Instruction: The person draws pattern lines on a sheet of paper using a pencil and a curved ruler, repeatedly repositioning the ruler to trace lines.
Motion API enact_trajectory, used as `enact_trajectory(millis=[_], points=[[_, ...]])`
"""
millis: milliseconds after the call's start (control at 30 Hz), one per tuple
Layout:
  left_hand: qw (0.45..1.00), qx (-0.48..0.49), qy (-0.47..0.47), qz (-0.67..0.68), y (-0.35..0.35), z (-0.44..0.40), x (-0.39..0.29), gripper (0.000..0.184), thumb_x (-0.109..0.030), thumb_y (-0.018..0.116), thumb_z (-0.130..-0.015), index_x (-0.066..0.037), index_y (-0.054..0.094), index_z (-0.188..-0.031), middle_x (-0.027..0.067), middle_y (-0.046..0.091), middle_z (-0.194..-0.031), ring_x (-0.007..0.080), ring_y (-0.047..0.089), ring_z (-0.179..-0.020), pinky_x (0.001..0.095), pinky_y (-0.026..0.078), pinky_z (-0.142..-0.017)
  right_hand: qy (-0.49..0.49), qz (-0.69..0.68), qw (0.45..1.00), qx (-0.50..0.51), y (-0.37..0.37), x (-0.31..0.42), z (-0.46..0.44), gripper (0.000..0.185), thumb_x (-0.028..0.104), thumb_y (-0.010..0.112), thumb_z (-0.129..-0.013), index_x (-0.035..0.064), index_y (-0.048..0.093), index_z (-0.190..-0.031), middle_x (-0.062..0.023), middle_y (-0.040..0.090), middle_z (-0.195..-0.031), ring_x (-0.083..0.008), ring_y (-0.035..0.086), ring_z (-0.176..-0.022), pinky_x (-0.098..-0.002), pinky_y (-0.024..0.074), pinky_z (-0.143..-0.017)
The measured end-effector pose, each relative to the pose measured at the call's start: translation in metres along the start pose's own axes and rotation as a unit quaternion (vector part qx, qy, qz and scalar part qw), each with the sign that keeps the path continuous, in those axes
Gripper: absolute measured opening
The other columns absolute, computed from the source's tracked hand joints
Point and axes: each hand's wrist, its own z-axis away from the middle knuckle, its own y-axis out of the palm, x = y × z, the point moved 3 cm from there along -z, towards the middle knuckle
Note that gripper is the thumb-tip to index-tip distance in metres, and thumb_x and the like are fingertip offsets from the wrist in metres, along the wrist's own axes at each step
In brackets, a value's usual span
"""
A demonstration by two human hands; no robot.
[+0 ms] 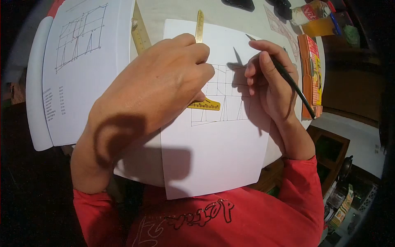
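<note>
My left hand [160,74] is closed over a yellow curved ruler [207,106] on a sheet of white paper [214,152]. One narrow end of the ruler sticks out above the knuckles, and its marked lower edge shows below the thumb; the middle is hidden. My right hand [277,86] holds a dark pencil [293,84] between thumb and fingers. Its tip points up and away, off the paper's surface as far as its shadow shows. A line drawing [222,113] of a pattern with rectangles, darts and curves covers the paper's upper middle.
To the left lies a printed page [90,103] with a pattern diagram and a list. A yellow triangle ruler [140,37] is beside it. An orange pencil case [306,78] stands at the right edge, with a bottle [323,26] behind it. A dark object [239,4] is at the top.
</note>
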Motion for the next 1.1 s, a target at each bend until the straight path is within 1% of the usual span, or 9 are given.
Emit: enact_trajectory(millis=[167, 367, 500, 533, 633, 667, 700, 833, 1100], points=[[1.000, 0.006, -0.001, 0.011, 0.0004, -0.0002, 0.0011, 0.020, -0.014, 0.084, -0.089, -0.004, 0.071, -0.099, 0.0080, 0.064, -0.108, 0.0236, 0.059, -0.101, 0.0349, 0.055, -0.088, 0.022, -0.024, 0.999, 0.005, -0.0007, -0.0010, -0.0016, 0.035, 0.027, 0.060, -0.117, 0.0034, 0.068, -0.141, -0.0063, 0.070, -0.081, -0.0103, 0.061, -0.066, -0.0209, 0.0479, -0.052], [1.000, 0.002, 0.004, 0.006, -0.0008, -0.0003, 0.0002, 0.019, -0.015, 0.083, -0.089, -0.004, 0.070, -0.097, 0.0090, 0.064, -0.109, 0.0242, 0.060, -0.101, 0.0357, 0.055, -0.089, 0.018, -0.008, 1.000, 0.007, 0.0001, 0.0011, -0.0015, 0.036, 0.028, 0.060, -0.117, 0.0032, 0.067, -0.143, -0.0061, 0.070, -0.081, -0.0103, 0.061, -0.066, -0.0208, 0.0475, -0.052], [1.000, 0.011, 0.008, -0.008, 0.0005, -0.0028, -0.0008, 0.019, -0.016, 0.083, -0.089, -0.004, 0.069, -0.095, 0.0088, 0.065, -0.106, 0.0250, 0.060, -0.101, 0.0367, 0.054, -0.091, 0.029, -0.013, 0.999, -0.024, 0.0009, 0.0023, -0.0013, 0.040, 0.032, 0.059, -0.118, 0.0031, 0.067, -0.144, -0.0055, 0.069, -0.080, -0.0097, 0.060, -0.064, -0.0206, 0.0468, -0.051], [1.000, 0.014, -0.003, -0.017, 0.0008, -0.0014, 0.0008, 0.019, -0.016, 0.083, -0.089, -0.004, 0.069, -0.095, 0.0088, 0.065, -0.106, 0.0250, 0.060, -0.101, 0.0367, 0.054, -0.091, 0.028, -0.021, 0.999, -0.013, 0.0029, 0.0006, -0.0024, 0.040, 0.032, 0.059, -0.118, 0.0031, 0.067, -0.144, -0.0055, 0.069, -0.080, -0.0097, 0.060, -0.064, -0.0206, 0.0468, -0.051], [0.998, -0.047, 0.039, -0.007, 0.0019, -0.0026, 0.0016, 0.009, -0.009, 0.077, -0.090, -0.001, 0.074, -0.088, 0.0100, 0.066, -0.094, 0.0245, 0.060, -0.092, 0.0369, 0.054, -0.086, 0.014, 0.001, 1.000, -0.021, -0.0026, -0.0022, -0.0029, 0.042, 0.035, 0.059, -0.118, 0.0030, 0.067, -0.144, -0.0054, 0.068, -0.080, -0.0091, 0.059, -0.063, -0.0204, 0.0450, -0.050], [0.996, -0.068, 0.057, -0.002, 0.0009, -0.0032, 0.0006, 0.008, -0.006, 0.075, -0.090, 0.000, 0.076, -0.086, 0.0104, 0.066, -0.090, 0.0244, 0.060, -0.089, 0.0370, 0.054, -0.085, 0.009, 0.011, 1.000, -0.027, -0.0043, -0.0024, -0.0028, 0.043, 0.036, 0.058, -0.118, 0.0029, 0.067, -0.144, -0.0054, 0.068, -0.080, -0.0088, 0.059, -0.063, -0.0204, 0.0444, -0.050], [0.996, -0.067, 0.053, -0.006, 0.0000, -0.0036, 0.0005, 0.008, -0.006, 0.075, -0.090, 0.000, 0.076, -0.086, 0.0104, 0.066, -0.090, 0.0244, 0.060, -0.089, 0.0370, 0.054, -0.085, 0.008, 0.007, 1.000, -0.022, -0.0040, -0.0023, -0.0031, 0.043, 0.036, 0.058, -0.118, 0.0029, 0.067, -0.144, -0.0054, 0.068, -0.080, -0.0088, 0.059, -0.063, -0.0204, 0.0444, -0.050], [0.999, -0.017, 0.040, -0.025, 0.0003, -0.0033, -0.0004, 0.021, -0.018, 0.085, -0.087, -0.003, 0.071, -0.093, 0.0073, 0.066, -0.098, 0.0255, 0.060, -0.097, 0.0368, 0.053, -0.091, 0.014, 0.006, 0.999, -0.038, -0.0032, -0.0030, -0.0027, 0.044, 0.037, 0.059, -0.117, 0.0026, 0.068, -0.142, -0.0058, 0.068, -0.080, -0.0081, 0.058, -0.062, -0.0198, 0.0413, -0.049], [0.999, -0.006, 0.030, -0.033, -0.0012, -0.0048, -0.0015, 0.020, -0.019, 0.085, -0.087, -0.003, 0.074, -0.093, 0.0077, 0.067, -0.097, 0.0254, 0.060, -0.095, 0.0370, 0.053, -0.091, 0.013, 0.020, 0.999, -0.037, -0.0036, -0.0049, -0.0039, 0.043, 0.037, 0.061, -0.116, 0.0029, 0.070, -0.141, -0.0060, 0.068, -0.080, -0.0079, 0.058, -0.062, -0.0201, 0.0402, -0.049]])
